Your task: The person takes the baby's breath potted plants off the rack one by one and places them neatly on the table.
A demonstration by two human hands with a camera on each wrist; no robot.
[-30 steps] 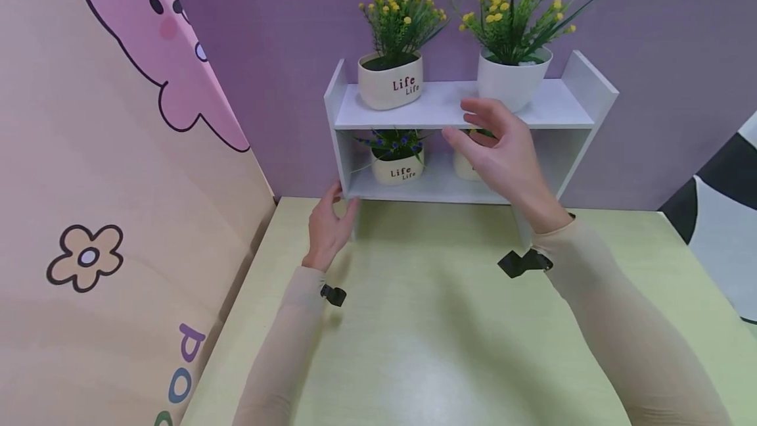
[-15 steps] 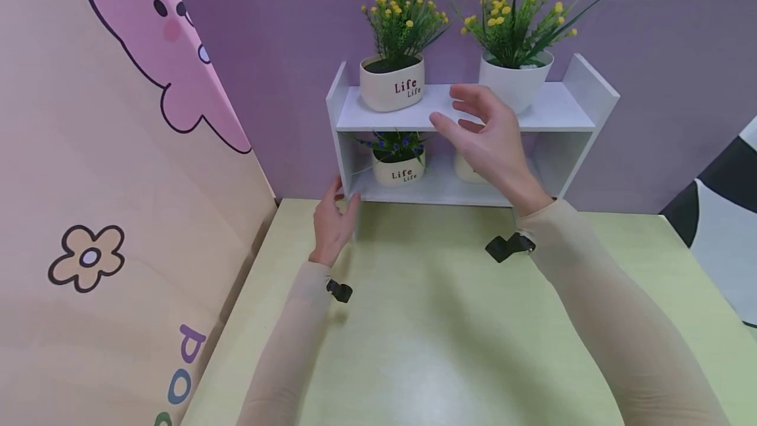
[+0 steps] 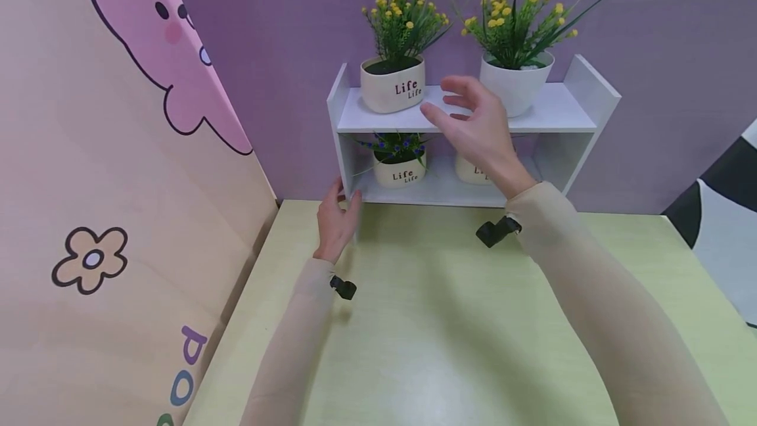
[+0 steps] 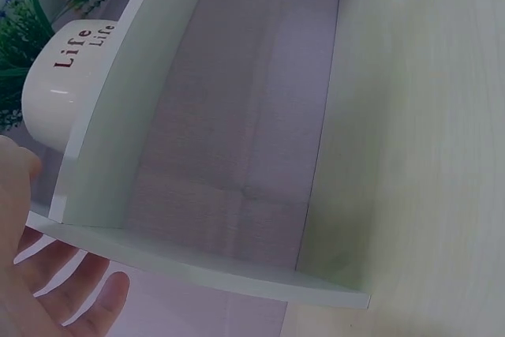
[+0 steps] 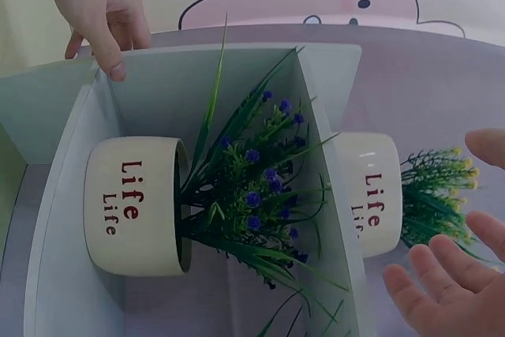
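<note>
A white two-tier shelf [image 3: 564, 110] stands on the table against the wall. My left hand [image 3: 338, 223] holds its left side panel low down, thumb at the front edge and fingers on the outer side. In the head view my right hand [image 3: 480, 130] hovers before the upper tier, fingers spread and loosely bent, nothing between them. A cream "Life" pot [image 3: 384, 92] with yellow flowers is nearest its fingertips. Behind the hand, a white pot [image 3: 513, 87] with yellow flowers is partly covered. Below sit a blue-flowered pot [image 3: 399, 173] and another cream pot [image 3: 470, 171], largely hidden by my right hand.
The pale table [image 3: 402, 321] stretches out before the shelf. To the left rises a cartoon-printed panel [image 3: 136, 183], and a purple wall [image 3: 284, 71] is close behind. A black-and-white shape [image 3: 721, 215] shows at the right edge.
My right hand has moved left and slightly up, from before the white pot toward the cream pot. My left hand has stayed at the side panel, and the pots have kept their places.
</note>
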